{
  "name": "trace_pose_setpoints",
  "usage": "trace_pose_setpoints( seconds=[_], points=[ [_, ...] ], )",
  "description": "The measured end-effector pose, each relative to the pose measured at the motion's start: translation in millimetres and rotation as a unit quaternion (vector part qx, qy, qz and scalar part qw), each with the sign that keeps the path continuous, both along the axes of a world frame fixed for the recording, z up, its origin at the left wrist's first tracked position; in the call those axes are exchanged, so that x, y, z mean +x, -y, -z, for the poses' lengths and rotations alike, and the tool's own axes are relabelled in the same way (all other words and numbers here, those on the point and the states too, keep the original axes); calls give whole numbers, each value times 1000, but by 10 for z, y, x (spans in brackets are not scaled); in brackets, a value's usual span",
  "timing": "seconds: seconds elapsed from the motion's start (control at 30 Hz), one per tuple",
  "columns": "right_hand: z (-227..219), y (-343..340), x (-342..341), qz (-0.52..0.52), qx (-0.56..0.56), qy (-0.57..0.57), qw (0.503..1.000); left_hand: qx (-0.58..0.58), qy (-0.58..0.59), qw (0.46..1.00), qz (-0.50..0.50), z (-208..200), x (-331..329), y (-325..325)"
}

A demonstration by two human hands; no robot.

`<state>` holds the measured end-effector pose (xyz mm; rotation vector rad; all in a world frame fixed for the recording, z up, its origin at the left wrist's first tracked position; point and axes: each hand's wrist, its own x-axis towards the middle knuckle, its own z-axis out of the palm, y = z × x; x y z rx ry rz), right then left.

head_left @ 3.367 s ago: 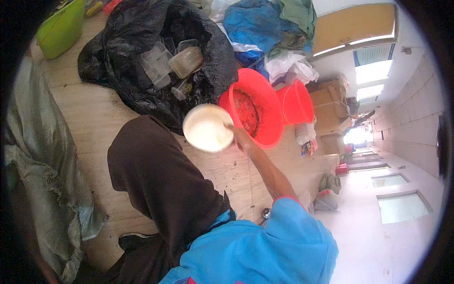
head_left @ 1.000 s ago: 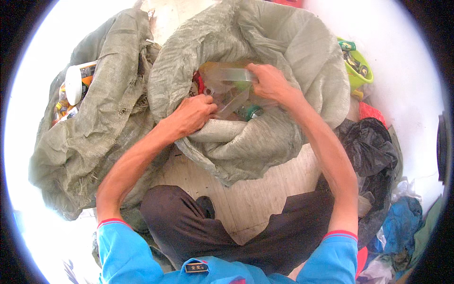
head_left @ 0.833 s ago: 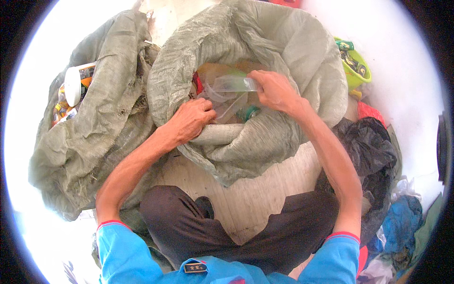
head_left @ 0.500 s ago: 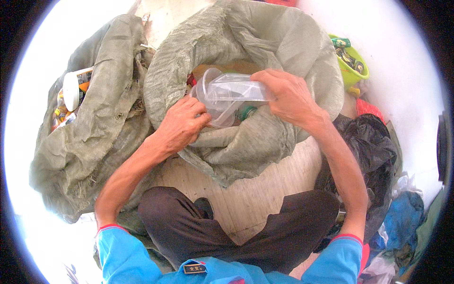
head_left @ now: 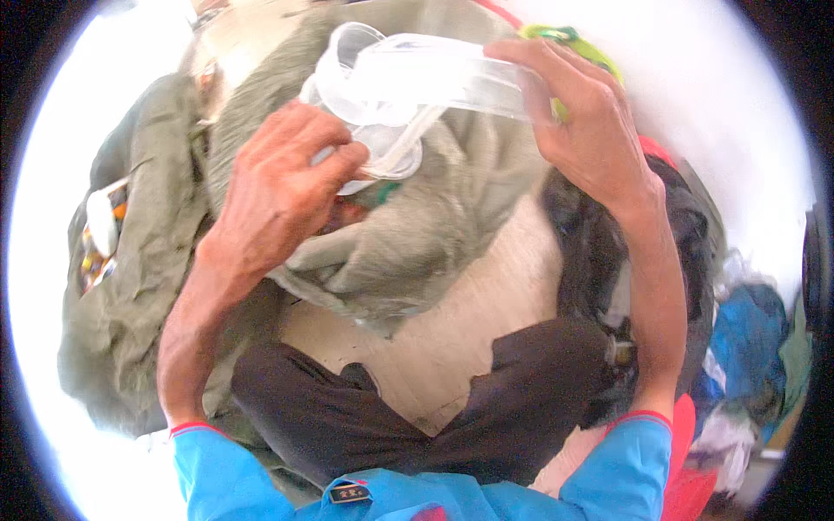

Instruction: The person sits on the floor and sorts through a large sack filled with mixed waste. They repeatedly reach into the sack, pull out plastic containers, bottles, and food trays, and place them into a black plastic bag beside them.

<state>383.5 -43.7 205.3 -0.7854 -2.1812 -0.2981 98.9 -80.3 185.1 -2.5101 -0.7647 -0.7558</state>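
Both hands are raised over the open mouth of a grey-green woven sack [head_left: 408, 260]. Closed fingers of my right hand [head_left: 591, 122] grip the end of a clear rectangular plastic container [head_left: 452, 74], which lies sideways and is blurred. My left hand [head_left: 282, 178] pinches the rim of clear round plastic tubs [head_left: 387, 148], which overlap the rectangular one at its left end. Glare hides where one piece stops and another starts. Below them, inside the sack, a green item [head_left: 382, 193] and reddish bits show in part.
To the left slumps another woven sack [head_left: 156, 286] with a white tub [head_left: 102, 221] in its opening. A lime-green bucket [head_left: 578, 48] stands at the far right. Black plastic bags [head_left: 686, 226] and a blue bag [head_left: 747, 343] lie along the right side, past my crossed legs.
Both hands have lifted, bringing the clear containers up and away from the sack's mouth. The view has shifted a little, and the hands look larger now.
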Motion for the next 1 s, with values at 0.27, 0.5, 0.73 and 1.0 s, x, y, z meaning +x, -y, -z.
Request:
trace_pose_setpoints(
  seconds=[0.27, 0.5, 0.73, 1.0],
  points=[
    [-20, 760, 1532, 141, 29, 38, 989, 2, 2, 990, 142, -72, 1495, -86],
    [689, 1859, 2816, 387, -81, 11, 919, -23, -24, 950, 310, 926, 3422, -163],
    [2118, 2338, 3696, 621, -266, 57, 735, -150, 114, 911, 367, 2078, 4947, 291],
    [3355, 2052, 4007, 555, -338, 4, 760, -507, 244, 825, -50, 3331, 4337, 34]
  ],
)
